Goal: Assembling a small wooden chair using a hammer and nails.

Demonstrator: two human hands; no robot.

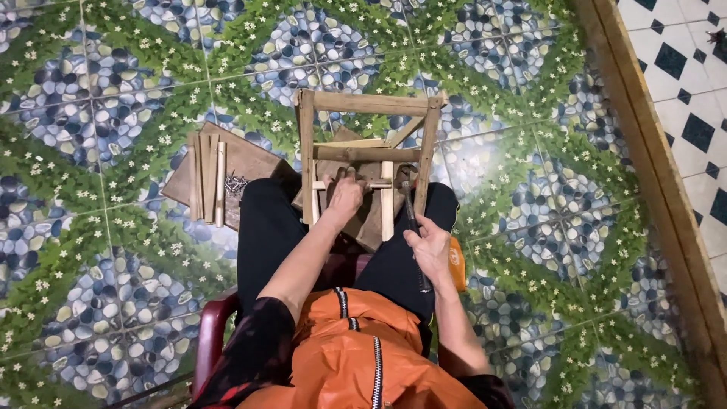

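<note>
1. While you sit over the floor, your left hand [344, 198] presses fingers-down on a short wooden slat [354, 184] inside the small wooden frame [369, 151] between your knees.
2. Your right hand [430, 248] is clenched around a hammer [410, 220].
3. Spare slats [208, 182] and nails [237, 184] lie on cardboard [250, 160] to the left.

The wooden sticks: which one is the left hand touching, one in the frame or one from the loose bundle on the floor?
The left hand rests on the short horizontal stick inside the upright wooden frame. The loose sticks lie apart on a brown board, untouched.
</note>
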